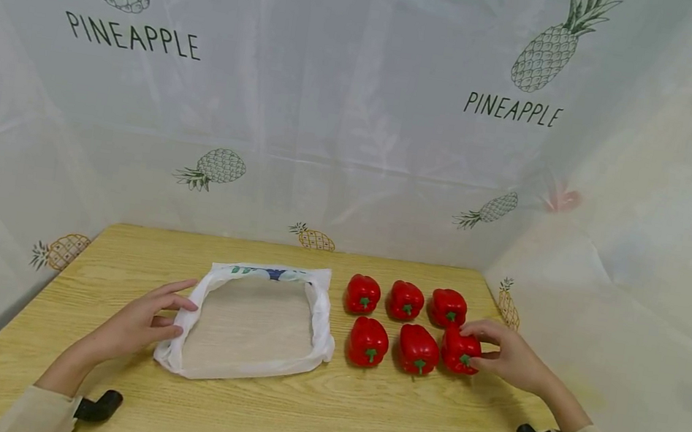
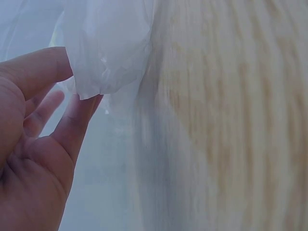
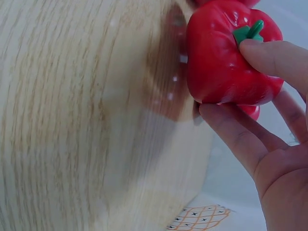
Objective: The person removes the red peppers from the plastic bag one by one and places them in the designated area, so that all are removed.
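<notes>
My right hand (image 1: 514, 361) grips a red bell pepper (image 1: 458, 350) at the right end of the near row, thumb beside its green stem. In the right wrist view, the pepper (image 3: 221, 62) sits between the thumb and fingertips, its shadow on the wood next to it. An opened white plastic bag (image 1: 323, 323) lies on the table with its rim rolled outward and its wide mouth facing up. My left hand (image 1: 135, 323) pinches the bag's left rim. In the left wrist view, the translucent rim (image 2: 108, 53) passes between thumb and finger.
More red bell peppers stand in two rows right of the bag, such as one in front (image 1: 368, 342) and one behind (image 1: 364, 294). The wooden table (image 1: 289, 429) ends at a hanging pineapple-print sheet (image 1: 336, 96). Black angled pieces (image 1: 99, 406) stick out at both cuffs.
</notes>
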`<state>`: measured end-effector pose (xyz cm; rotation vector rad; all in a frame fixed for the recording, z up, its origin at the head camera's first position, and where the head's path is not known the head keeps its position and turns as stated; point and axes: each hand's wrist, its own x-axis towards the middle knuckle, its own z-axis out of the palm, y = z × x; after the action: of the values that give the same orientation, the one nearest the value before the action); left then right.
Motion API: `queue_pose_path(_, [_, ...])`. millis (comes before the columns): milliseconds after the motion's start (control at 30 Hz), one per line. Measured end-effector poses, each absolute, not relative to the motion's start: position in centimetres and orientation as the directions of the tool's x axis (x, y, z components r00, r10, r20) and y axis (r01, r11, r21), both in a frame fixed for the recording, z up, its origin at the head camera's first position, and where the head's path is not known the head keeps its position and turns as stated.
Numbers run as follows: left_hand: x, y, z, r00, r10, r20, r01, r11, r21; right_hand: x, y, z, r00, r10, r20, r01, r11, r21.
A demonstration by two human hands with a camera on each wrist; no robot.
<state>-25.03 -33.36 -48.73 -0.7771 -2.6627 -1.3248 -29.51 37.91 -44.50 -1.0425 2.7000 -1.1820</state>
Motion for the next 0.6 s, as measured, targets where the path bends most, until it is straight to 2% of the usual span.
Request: queue_pose_path(600, [-24.97, -33.29, -48.63, -0.871, 0.409, 0.272, 0.463, 0.5, 0.732, -29.67, 38.31, -45.36, -0.771, -0.595, 0.226, -0.553, 0.451, -0.7])
